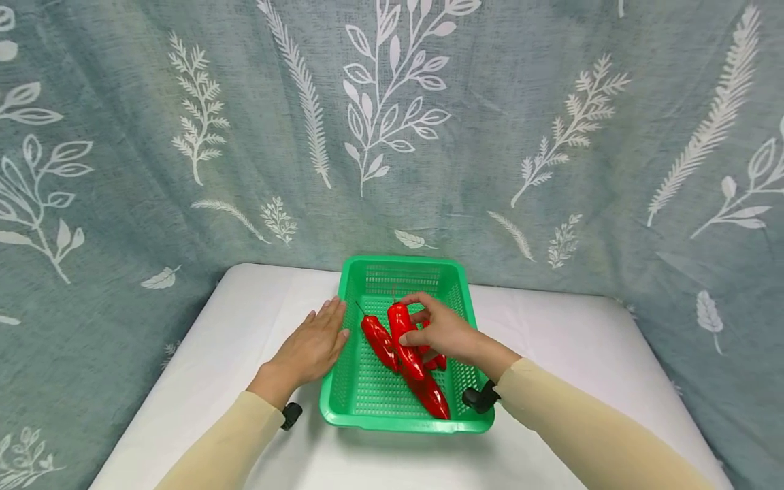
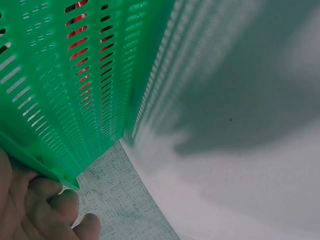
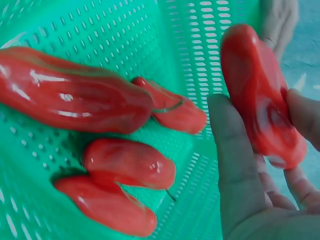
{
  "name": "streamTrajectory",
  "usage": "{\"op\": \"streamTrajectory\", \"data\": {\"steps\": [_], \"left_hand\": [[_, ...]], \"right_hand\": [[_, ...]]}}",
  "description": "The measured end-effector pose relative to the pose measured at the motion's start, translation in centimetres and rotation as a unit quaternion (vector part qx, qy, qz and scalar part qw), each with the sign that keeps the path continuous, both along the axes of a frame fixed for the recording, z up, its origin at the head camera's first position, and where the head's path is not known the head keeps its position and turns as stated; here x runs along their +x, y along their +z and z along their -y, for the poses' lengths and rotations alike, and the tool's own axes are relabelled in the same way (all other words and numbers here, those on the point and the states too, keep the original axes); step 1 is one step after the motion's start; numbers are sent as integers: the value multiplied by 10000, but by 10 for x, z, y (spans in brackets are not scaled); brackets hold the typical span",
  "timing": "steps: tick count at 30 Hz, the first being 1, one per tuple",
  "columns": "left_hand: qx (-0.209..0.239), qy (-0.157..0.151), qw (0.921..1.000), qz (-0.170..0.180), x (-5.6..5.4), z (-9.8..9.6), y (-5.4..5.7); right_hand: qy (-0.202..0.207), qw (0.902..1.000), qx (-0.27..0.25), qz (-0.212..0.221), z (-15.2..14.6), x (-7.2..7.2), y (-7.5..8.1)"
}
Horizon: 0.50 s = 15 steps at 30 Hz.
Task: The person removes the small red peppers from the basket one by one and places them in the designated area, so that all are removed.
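My right hand (image 1: 444,331) pinches a shiny red pepper (image 1: 402,330) between thumb and fingers, above a green plastic basket (image 1: 407,423). In the right wrist view that pepper (image 3: 257,90) stands apart from the others, its stem end toward the palm. More red peppers lie in the basket: a large one (image 3: 75,92), a smaller one (image 3: 182,112) behind it, and two side by side, one of them nearer the camera (image 3: 110,205). My left hand (image 1: 314,342) rests along the basket's left rim, fingers extended; its fingertips (image 2: 65,205) show beside the rim in the left wrist view.
The basket stands on a table covered with white cloth (image 1: 275,292). Behind and at both sides hangs a grey-green curtain (image 1: 257,136) with white leaf prints. Slotted, upright walls (image 2: 75,75) surround the peppers. A dark wrist device (image 1: 480,397) sits close to the basket's right rim.
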<state>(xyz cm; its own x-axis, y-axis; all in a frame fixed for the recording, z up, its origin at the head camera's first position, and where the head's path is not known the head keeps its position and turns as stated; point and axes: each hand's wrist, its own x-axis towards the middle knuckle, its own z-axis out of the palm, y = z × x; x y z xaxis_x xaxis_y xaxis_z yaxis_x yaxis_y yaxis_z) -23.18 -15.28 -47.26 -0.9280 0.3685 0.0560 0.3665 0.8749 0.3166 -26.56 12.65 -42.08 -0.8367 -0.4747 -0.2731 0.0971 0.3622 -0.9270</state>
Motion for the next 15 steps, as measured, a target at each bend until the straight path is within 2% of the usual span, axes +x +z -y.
{"op": "streamTrajectory", "data": {"steps": [9, 15], "left_hand": [[8, -89, 9999, -145, 0, 2, -2], [-23, -113, 9999, -125, 1, 1, -1]], "right_hand": [[-424, 9966, -115, -690, -25, 1, 10], [-674, 9931, -151, -948, -44, 3, 18]]}}
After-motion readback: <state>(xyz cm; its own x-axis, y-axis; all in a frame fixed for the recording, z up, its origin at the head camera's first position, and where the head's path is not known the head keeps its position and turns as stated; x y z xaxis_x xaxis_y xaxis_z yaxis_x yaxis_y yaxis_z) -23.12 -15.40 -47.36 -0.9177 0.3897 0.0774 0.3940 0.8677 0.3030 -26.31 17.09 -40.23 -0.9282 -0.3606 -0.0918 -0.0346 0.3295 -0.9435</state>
